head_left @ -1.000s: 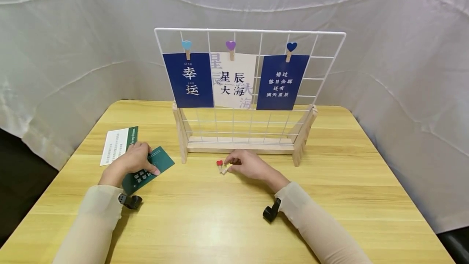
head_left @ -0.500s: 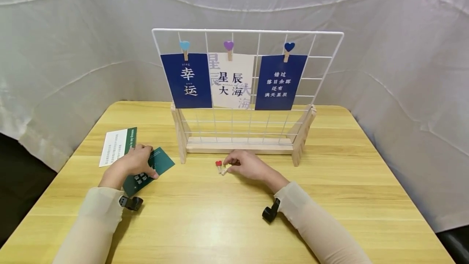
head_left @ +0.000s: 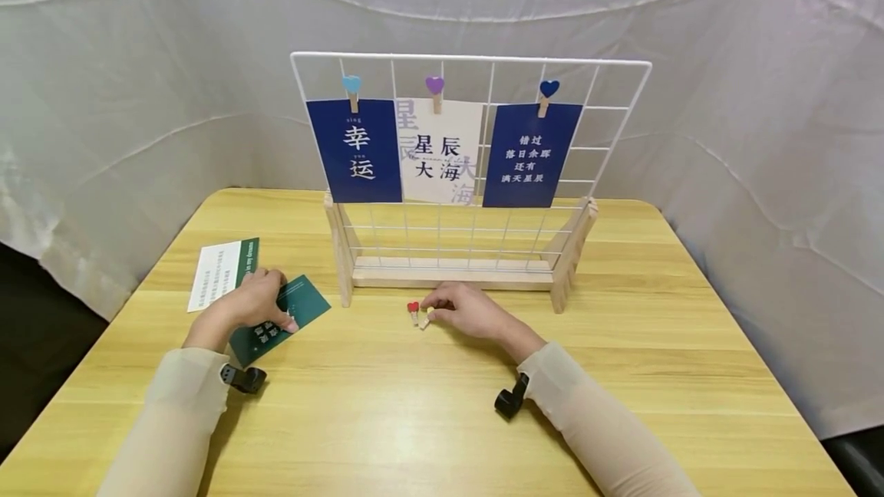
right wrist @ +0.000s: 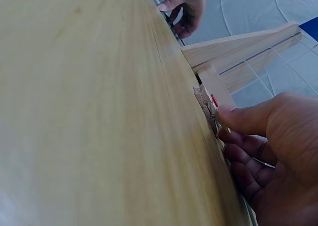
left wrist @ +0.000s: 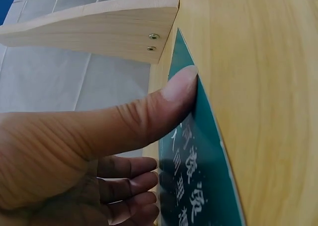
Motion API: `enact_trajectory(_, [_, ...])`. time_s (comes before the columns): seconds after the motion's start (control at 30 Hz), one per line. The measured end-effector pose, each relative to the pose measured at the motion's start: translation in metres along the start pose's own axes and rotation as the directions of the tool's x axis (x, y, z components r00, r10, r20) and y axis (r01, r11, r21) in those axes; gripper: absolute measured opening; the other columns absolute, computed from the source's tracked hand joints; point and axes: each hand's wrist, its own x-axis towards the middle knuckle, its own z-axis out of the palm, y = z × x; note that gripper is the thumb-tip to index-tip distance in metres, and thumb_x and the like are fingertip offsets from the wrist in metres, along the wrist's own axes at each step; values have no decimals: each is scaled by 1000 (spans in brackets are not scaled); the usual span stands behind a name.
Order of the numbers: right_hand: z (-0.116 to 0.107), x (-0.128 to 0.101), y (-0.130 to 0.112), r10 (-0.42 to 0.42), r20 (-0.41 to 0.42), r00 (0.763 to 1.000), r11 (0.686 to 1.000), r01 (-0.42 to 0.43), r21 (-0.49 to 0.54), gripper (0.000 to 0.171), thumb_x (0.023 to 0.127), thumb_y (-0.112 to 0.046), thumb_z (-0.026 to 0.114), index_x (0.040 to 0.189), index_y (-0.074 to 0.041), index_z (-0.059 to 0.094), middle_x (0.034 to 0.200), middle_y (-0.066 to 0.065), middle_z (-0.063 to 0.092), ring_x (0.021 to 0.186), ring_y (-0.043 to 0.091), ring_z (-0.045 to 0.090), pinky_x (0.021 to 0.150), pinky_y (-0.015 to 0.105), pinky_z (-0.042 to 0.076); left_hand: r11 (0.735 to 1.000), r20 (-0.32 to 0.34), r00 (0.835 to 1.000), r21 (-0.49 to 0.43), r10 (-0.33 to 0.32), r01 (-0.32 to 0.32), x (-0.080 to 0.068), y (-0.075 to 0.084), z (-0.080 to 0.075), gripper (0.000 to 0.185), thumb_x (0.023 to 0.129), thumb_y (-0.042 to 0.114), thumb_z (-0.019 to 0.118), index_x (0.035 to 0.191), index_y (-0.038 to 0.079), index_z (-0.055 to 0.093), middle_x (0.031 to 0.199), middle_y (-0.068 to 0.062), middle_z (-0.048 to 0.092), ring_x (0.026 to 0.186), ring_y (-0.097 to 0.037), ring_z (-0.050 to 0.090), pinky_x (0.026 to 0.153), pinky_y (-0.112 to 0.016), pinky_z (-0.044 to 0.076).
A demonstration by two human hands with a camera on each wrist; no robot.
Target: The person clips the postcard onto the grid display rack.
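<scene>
My left hand (head_left: 252, 299) spans a dark green card (head_left: 304, 304) lying on the table at the left. In the left wrist view its thumb (left wrist: 181, 85) lies at one long edge and the fingertips at the opposite edge. With thumb and forefinger my right hand (head_left: 473, 311) pinches a small wooden clothespin with a pale yellow heart (head_left: 425, 320), low at the tabletop. Right beside it lies another clothespin with a red heart (head_left: 413, 308). Seen from the right wrist, the two clothespins (right wrist: 204, 101) overlap, and my thumb partly covers them.
Behind my hands stands a white wire grid (head_left: 476, 61) in a wooden base (head_left: 452, 276). Three cards hang on it from heart clothespins: a blue one (head_left: 355, 182), a white one (head_left: 442, 117) and another blue one (head_left: 528, 117). A white-and-green card (head_left: 210, 274) lies far left.
Both hands stay nearly where they were. The yellow-heart clothespin has shifted slightly, with a little more gap between it and the red-heart one.
</scene>
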Motion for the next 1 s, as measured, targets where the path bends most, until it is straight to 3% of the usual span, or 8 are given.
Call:
enact_trajectory(0.37, [3, -1, 2, 7, -8, 1000, 1000, -7, 17, 18, 94, -17, 68, 111, -17, 73, 101, -9, 64, 85, 8, 55, 76, 28, 47, 1000, -6, 1000, -10, 4, -4, 1, 1, 1, 79, 72, 33, 88, 118, -17, 49, 104, -28, 46, 91, -39, 41, 80, -51, 43])
enact_trajectory(0.5, [3, -1, 3, 9, -9, 1000, 1000, -9, 15, 18, 94, -17, 68, 111, -18, 74, 102, -9, 65, 86, 8, 55, 76, 28, 47, 999, -3, 1000, -29, 19, -19, 3, 3, 1, 85, 72, 34, 88, 127, -14, 45, 117, -36, 44, 102, -46, 42, 87, -59, 41])
enact_trajectory(0.67, [3, -1, 2, 8, -11, 1000, 1000, -8, 13, 18, 93, -17, 68, 110, -17, 74, 102, -8, 65, 85, 8, 55, 76, 28, 48, 998, 7, 999, -50, 50, -50, 9, 7, 0, 93, 73, 36, 87, 143, -1, 40, 139, -39, 32, 117, -53, 35, 89, -68, 38])
enact_trajectory(0.87, [2, 0, 1, 9, -8, 1000, 1000, -9, 8, 18, 93, -18, 69, 110, -18, 74, 102, -8, 65, 86, 8, 55, 77, 28, 47, 998, 11, 998, -16, 68, -68, 18, 11, -1, 87, 72, 37, 87, 143, 8, 46, 139, -35, 33, 107, -49, 38, 80, -62, 44])
enact_trajectory(1.0, [3, 1, 1, 6, -3, 1000, 1000, -6, 2, 18, 93, -19, 69, 111, -18, 74, 102, -8, 65, 85, 8, 55, 76, 27, 47, 999, 16, 999, 4, 39, -39, 23, 13, 0, 79, 70, 39, 88, 134, 11, 52, 134, -32, 37, 104, -47, 39, 79, -60, 44])
